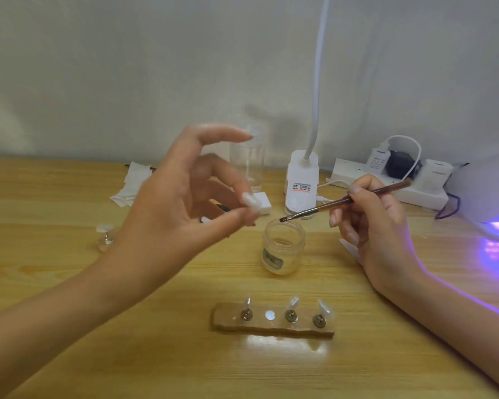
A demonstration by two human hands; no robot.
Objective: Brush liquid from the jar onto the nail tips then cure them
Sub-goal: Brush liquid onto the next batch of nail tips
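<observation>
So, head view: left hand (185, 203) is raised over the table (69, 283), thumb and a finger pinching a white nail tip (249, 200), index finger sticking out straight. It's a bit blurry there. Right hand (378, 223) grips the brush (343, 201) like a pen, bristles hovering just above the open mouth of the jar (283, 246). The hands are apart, with the jar between them. Closer to the camera, the holder block (274, 326) carries three more tips on pins. The curing lamp (490, 197) glows purple at the far right.
</observation>
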